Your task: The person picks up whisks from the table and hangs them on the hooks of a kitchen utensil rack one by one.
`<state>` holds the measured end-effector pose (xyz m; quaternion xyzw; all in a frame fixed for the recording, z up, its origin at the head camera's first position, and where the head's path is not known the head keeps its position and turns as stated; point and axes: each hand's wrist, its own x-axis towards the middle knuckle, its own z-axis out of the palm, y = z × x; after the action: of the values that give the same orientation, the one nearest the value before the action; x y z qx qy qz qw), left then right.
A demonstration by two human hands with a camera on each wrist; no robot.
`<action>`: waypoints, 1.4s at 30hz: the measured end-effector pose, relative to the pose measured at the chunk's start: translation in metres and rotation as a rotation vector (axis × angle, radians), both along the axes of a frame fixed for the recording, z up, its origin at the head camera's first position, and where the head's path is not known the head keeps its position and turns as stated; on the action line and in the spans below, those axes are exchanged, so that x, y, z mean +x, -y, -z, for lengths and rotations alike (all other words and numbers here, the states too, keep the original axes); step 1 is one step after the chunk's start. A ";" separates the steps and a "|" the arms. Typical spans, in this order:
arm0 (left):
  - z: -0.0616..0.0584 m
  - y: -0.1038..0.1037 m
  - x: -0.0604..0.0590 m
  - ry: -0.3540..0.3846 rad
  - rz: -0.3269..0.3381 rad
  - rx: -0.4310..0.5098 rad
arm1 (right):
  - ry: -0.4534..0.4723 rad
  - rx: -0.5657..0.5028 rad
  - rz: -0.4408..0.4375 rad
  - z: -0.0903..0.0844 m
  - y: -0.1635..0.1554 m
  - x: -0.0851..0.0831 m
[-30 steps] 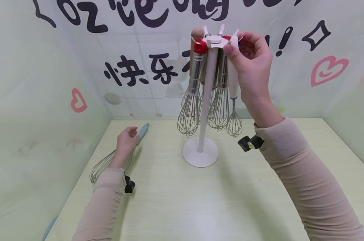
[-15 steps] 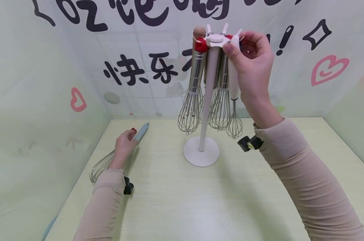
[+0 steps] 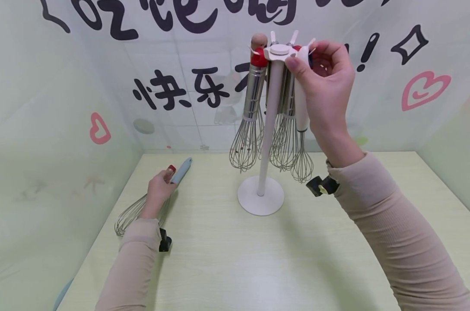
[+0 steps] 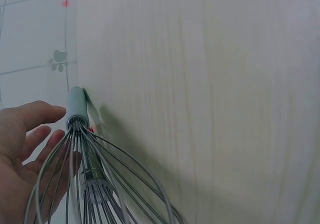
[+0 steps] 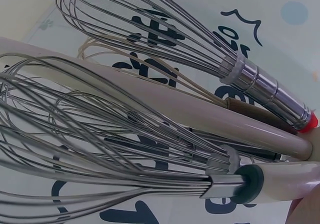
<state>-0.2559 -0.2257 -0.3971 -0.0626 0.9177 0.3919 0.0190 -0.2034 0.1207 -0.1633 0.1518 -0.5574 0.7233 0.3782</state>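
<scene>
My right hand (image 3: 330, 82) pinches the top of a white-handled whisk (image 3: 302, 108) at the right side of a white whisk stand (image 3: 260, 194). In the right wrist view, this whisk's wires (image 5: 150, 179) fan out in front, with a dark collar below its white handle. On the table at left, my left hand (image 3: 160, 190) lies beside a blue-handled whisk (image 3: 182, 170), fingers loosely bent. In the left wrist view its thumb (image 4: 45, 111) is close to the blue handle (image 4: 76, 104). A steel-handled whisk (image 4: 90, 159) lies beyond it, its red end (image 3: 172, 167) by the fingers.
A red-topped steel whisk (image 3: 252, 95) hangs from the stand's left side. A wooden-handled one (image 3: 259, 41) and others hang behind the pole. A printed wall (image 3: 211, 129) borders the table (image 3: 219, 259). A blue object (image 3: 64, 293) shows at the lower left edge.
My left hand has shifted slightly down, baring the red end of the steel whisk. The right hand stays at the white handle; the stand's top has shifted a little to the right.
</scene>
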 end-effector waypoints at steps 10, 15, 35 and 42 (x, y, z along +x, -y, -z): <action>0.004 0.003 -0.003 0.010 0.024 -0.056 | -0.054 -0.001 -0.026 0.002 0.001 -0.001; 0.005 0.004 -0.004 0.023 0.036 -0.074 | -0.090 0.001 -0.050 0.005 -0.001 -0.004; 0.008 0.004 -0.005 0.062 0.064 -0.068 | -0.045 -0.038 -0.068 0.007 -0.012 -0.007; 0.009 0.001 -0.005 0.056 0.070 -0.062 | -0.055 -0.019 -0.091 0.008 -0.014 -0.010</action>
<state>-0.2611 -0.2269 -0.4060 -0.0420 0.9302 0.3603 0.0561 -0.2135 0.1352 -0.1715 0.1932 -0.5325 0.7407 0.3612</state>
